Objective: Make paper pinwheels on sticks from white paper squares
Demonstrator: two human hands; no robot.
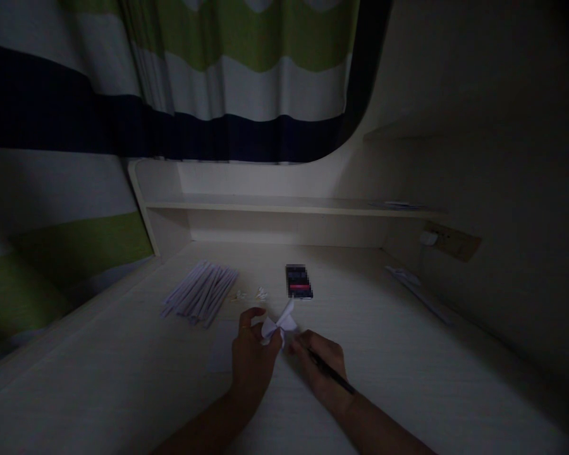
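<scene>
My left hand [252, 357] pinches a folded white paper piece [287, 322], shaped like a pinwheel with several flaps, just above the desk. Held in my right hand [325, 363] is a dark, slim pen-like tool [334, 374], its back end pointing toward me. The fingertips of that hand are close to the paper's right side; its tip is too dark to make out. Partly behind my left hand, a flat sheet of white paper [221, 351] lies on the desk.
A bundle of rolled paper sticks [201, 294] lies at left on the desk [171, 379]. Small pale pieces [262, 293] sit beside it. Farther back is a phone [298, 282]. A shelf [265, 204], curtain [246, 95], wall socket [455, 240] and thin white strip [420, 294] surround the desk.
</scene>
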